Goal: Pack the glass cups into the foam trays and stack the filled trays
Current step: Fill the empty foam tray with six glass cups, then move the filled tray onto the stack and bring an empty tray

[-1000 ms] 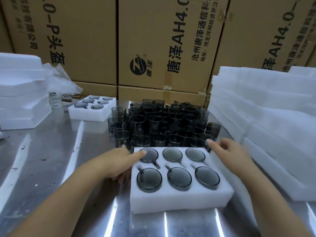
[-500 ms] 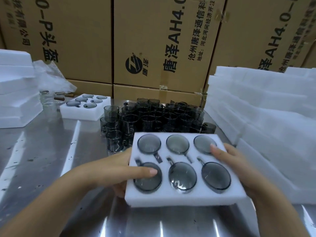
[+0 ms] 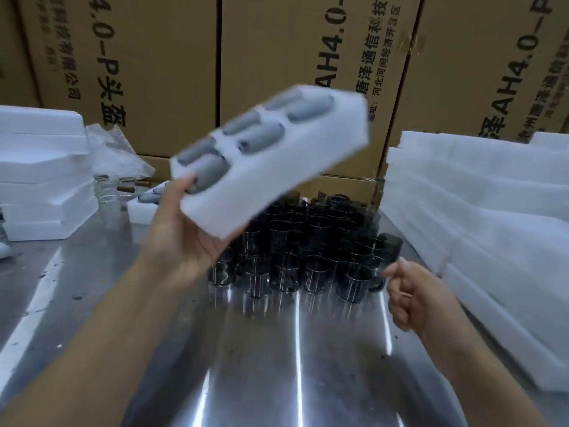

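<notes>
Your left hand (image 3: 184, 238) grips the filled foam tray (image 3: 308, 161) by its near corner, thumb on top and fingers (image 3: 218, 246) underneath. It holds the tray tilted in the air above the cluster of loose glass cups (image 3: 308, 241) on the steel counter (image 3: 277, 365). Grey cups (image 3: 261, 137), blurred, sit in the tray's pockets. Your right hand (image 3: 412, 294) hangs just right of the cluster's front edge, curled in on nothing.

Left hand (image 3: 181, 229) raised, gripping the foam tray (image 3: 277, 186) from beneath; right hand (image 3: 412, 294) low, fingers curled.
</notes>
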